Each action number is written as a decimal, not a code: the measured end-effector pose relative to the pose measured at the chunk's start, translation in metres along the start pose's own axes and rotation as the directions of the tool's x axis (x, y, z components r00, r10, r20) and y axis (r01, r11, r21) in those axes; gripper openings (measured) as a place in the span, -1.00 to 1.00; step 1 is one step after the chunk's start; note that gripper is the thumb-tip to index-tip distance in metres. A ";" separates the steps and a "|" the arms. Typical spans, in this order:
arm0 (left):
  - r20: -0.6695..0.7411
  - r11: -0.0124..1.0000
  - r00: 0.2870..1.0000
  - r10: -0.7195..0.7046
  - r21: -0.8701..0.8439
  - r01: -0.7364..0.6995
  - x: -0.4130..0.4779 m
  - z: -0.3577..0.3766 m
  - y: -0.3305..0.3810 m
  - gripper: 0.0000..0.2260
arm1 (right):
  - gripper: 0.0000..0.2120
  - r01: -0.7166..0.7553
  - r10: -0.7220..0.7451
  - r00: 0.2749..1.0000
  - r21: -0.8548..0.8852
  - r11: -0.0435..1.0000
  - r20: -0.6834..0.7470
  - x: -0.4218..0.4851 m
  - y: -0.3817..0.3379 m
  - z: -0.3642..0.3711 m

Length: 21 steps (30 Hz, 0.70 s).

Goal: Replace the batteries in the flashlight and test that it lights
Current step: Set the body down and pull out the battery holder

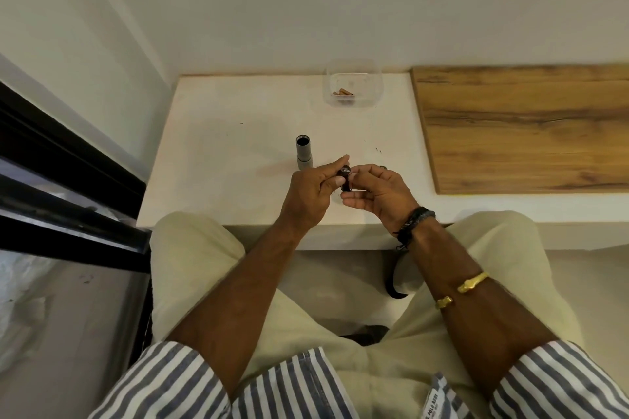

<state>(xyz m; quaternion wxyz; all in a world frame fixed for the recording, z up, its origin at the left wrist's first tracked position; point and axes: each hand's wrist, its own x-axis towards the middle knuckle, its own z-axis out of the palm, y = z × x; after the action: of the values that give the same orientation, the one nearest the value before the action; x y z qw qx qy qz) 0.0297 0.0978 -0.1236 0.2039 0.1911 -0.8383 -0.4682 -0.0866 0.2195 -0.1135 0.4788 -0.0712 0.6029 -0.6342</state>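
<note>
The grey flashlight body [303, 152] stands upright on the white table [238, 133], its open dark end facing up. Just right of it, both hands meet over the table's front edge. A small dark battery holder [344, 178] with a shiny metal end is pinched between them. My left hand [311, 196] grips it from the left with thumb and fingers. My right hand [377, 192] grips its lower right side, fingers curled. Most of the holder is hidden by fingers. Several orange batteries [344, 92] lie in a clear plastic container [353, 82] at the table's back.
A wooden board [524, 126] covers the surface to the right of the white table. White walls close the back and left. A dark-framed window [61, 187] runs along the left. My knees sit under the table's front edge.
</note>
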 end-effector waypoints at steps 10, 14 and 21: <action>0.013 0.995 0.997 0.076 0.068 -0.076 -0.006 0.000 0.001 -0.68 | -0.89 -0.056 0.055 0.998 0.051 0.997 0.018 0.002 0.004 -0.005; 0.018 0.990 0.996 0.092 0.102 -0.094 -0.006 0.002 0.001 -0.70 | -0.93 -0.042 0.042 0.999 0.002 0.999 0.001 0.002 0.004 -0.002; -0.055 0.994 0.994 0.099 0.042 -0.097 -0.004 0.007 0.002 -0.72 | -0.86 -0.050 0.052 0.998 0.058 0.997 -0.044 0.000 0.000 0.004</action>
<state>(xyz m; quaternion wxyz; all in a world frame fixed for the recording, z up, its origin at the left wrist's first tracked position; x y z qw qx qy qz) 0.0296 0.1060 -0.1257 0.2468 0.1670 -0.8494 -0.4355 -0.0841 0.2171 -0.1127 0.4828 -0.0276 0.5969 -0.6402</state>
